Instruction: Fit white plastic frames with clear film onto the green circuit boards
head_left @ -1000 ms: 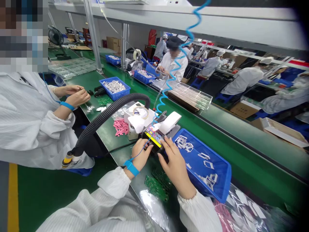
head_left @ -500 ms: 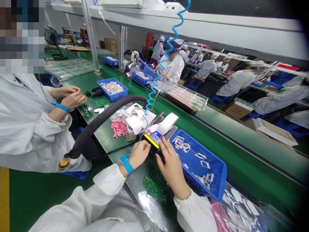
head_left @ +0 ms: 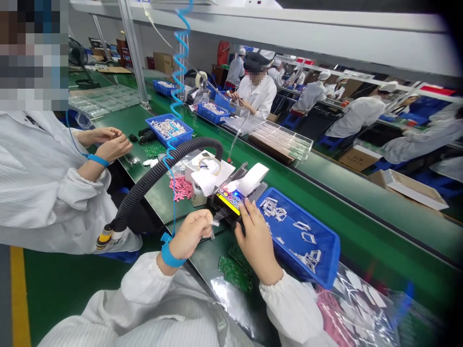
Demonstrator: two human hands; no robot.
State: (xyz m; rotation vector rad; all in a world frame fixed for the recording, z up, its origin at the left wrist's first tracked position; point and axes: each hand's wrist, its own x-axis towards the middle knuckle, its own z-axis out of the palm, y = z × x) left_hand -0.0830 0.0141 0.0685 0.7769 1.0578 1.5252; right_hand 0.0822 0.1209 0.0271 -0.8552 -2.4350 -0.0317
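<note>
My left hand, with a blue strap at its wrist, pinches a short strip of clear tape. It is just off the front of an automatic tape dispenser with a yellow label, coloured buttons and a blue light. A white roll stands on top of this machine. My right hand lies with fingers stretched out, fingertips at the right end of the button panel. Green circuit boards lie on the bench between my wrists.
A blue bin with small white frames stands right of my right hand. Pink pieces lie beyond my left hand. A black flexible hose arches at left, near a co-worker's hands. Plastic bags lie at lower right.
My left hand has moved away from the dispenser, down and to the left, with clear tape now showing at its fingertips. The coiled blue cord has swung left. My right hand stays at the panel.
</note>
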